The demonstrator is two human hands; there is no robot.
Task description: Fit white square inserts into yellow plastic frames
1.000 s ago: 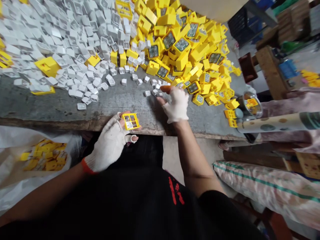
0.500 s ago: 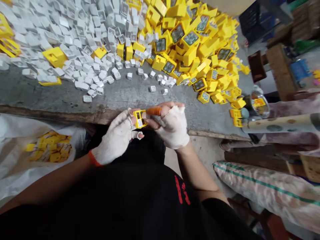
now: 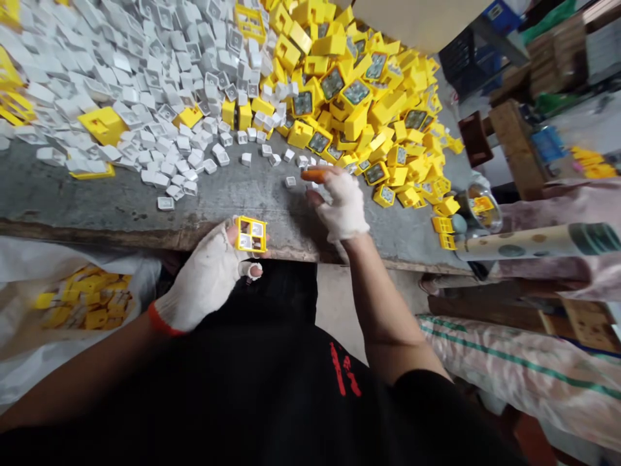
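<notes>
My left hand [image 3: 204,278], in a white fingerless-tip glove with an orange cuff, holds a small yellow plastic frame [image 3: 251,234] at the table's front edge. The frame has window-like compartments, and white pieces show in at least two of them. My right hand [image 3: 342,202], also gloved, hovers over the grey table with an orange cover on its index finger. Its thumb and index finger are apart, close to a few small white plastic caps [image 3: 290,182]. I see no piece held between them.
White caps [image 3: 160,84] are heaped at the back left, with yellow housings [image 3: 356,120] piled to the right. A sack of yellow parts [image 3: 92,294] stands left of my body. On the right are a clear jar [image 3: 485,207], a patterned roll [image 3: 524,243] and a striped sack [image 3: 524,362].
My right hand has left the yellow frame and moved forward to the loose white caps. The left hand keeps the frame, now turned flatter, showing its compartments. The whole view has shifted slightly.
</notes>
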